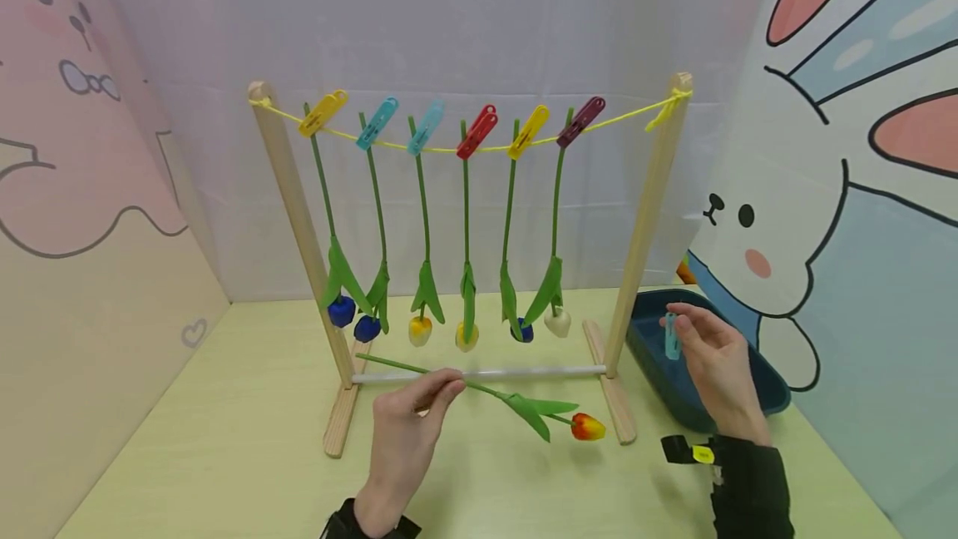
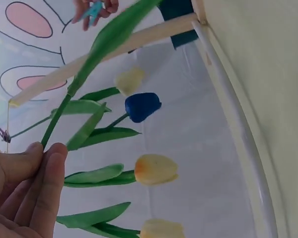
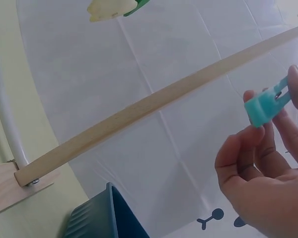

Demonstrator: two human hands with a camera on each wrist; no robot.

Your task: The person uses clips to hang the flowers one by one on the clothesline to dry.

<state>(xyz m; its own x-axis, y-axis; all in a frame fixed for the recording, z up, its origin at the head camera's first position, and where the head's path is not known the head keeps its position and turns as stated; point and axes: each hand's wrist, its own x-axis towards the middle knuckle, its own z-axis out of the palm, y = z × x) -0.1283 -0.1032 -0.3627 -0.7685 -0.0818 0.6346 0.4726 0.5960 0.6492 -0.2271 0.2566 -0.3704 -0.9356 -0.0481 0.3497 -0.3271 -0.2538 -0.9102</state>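
Note:
My left hand (image 1: 415, 422) pinches the green stem of a red-and-yellow artificial tulip (image 1: 588, 427), which lies across the view with its bloom to the right. In the left wrist view thumb and fingertips meet on that stem. Over the dark teal basket (image 1: 774, 399), my right hand (image 1: 714, 360) holds a light blue clothespin (image 3: 266, 106) between thumb and fingers. Between the two hands and beyond them, several tulips hang bloom-down from a yellow string (image 1: 621, 119), each clipped by a clothespin such as the red one (image 1: 476, 131) in the middle.
A wooden frame carries the string between its left post (image 1: 295, 215) and right post (image 1: 649, 215). A white rod (image 1: 539, 372) joins the feet low down. The basket stands on the pale table (image 1: 247, 431) right of the frame. Cartoon-printed sheets line the sides.

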